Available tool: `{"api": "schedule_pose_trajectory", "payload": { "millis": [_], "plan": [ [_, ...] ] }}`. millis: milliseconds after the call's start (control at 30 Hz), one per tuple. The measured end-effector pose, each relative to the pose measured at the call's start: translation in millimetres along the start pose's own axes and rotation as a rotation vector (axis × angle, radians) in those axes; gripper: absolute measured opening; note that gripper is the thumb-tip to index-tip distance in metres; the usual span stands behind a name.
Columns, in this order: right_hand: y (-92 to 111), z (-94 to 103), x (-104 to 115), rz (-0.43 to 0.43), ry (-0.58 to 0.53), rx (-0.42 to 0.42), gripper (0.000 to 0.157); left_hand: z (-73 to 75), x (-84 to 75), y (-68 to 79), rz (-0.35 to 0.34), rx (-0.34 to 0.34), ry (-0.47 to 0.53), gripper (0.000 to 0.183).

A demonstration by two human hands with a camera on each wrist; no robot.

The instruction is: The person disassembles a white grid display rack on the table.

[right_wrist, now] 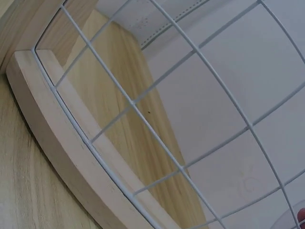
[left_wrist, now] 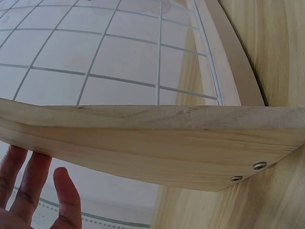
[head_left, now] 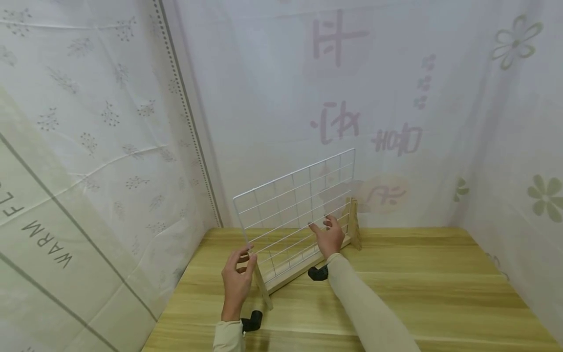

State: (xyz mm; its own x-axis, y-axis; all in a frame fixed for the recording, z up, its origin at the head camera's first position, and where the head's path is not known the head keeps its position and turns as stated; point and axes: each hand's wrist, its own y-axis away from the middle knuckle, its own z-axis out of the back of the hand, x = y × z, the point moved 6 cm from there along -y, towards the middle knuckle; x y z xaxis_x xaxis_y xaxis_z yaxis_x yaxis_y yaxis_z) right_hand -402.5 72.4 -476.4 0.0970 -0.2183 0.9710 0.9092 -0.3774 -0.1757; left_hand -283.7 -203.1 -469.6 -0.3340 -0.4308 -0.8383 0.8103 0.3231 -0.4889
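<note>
A white wire grid panel (head_left: 294, 200) stands upright in a light wooden stand, its lower edge set in a slot along the wooden base bar (head_left: 294, 270). My left hand (head_left: 237, 276) is at the near left wooden side piece (left_wrist: 143, 143). In the left wrist view two fingertips (left_wrist: 38, 162) meet the edge of that piece, and another digit is apart from it. My right hand (head_left: 331, 238) is by the lower right part of the grid, fingers spread; whether they touch the wires I cannot tell. Only a fingertip (right_wrist: 301, 215) shows in the right wrist view.
The stand rests on a wood-grain table (head_left: 418, 283). Another wooden side piece (head_left: 354, 222) holds the far right end. Printed curtains (head_left: 272, 98) hang behind and along both sides of the table. Two screws (left_wrist: 259, 165) show in the left side piece.
</note>
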Motion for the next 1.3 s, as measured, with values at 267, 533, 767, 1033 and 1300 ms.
{"api": "schedule_pose_trajectory", "payload": {
  "millis": [267,533,767,1033,1300],
  "plan": [
    [-6,3.0,9,0.02,0.002,-0.025,0.058,-1.6,-2.8,1.3,-0.031,0.02,-0.01,0.025],
    [-8,4.8,16,0.013,0.017,-0.013,0.061,-3.4,-4.8,1.3,-0.076,0.004,-0.019,0.026],
    [-9,5.2,32,0.047,0.048,-0.004,0.063,0.4,-5.8,4.6,-0.06,-0.019,-0.018,0.025],
    [-13,13.3,54,0.086,0.014,-0.07,0.082,0.3,-6.7,3.8,-0.066,-0.029,-0.011,0.025],
    [-15,15.1,71,0.178,0.063,-0.022,0.061,1.7,-23.6,8.0,-0.031,-0.027,-0.022,0.028]
  ]
}}
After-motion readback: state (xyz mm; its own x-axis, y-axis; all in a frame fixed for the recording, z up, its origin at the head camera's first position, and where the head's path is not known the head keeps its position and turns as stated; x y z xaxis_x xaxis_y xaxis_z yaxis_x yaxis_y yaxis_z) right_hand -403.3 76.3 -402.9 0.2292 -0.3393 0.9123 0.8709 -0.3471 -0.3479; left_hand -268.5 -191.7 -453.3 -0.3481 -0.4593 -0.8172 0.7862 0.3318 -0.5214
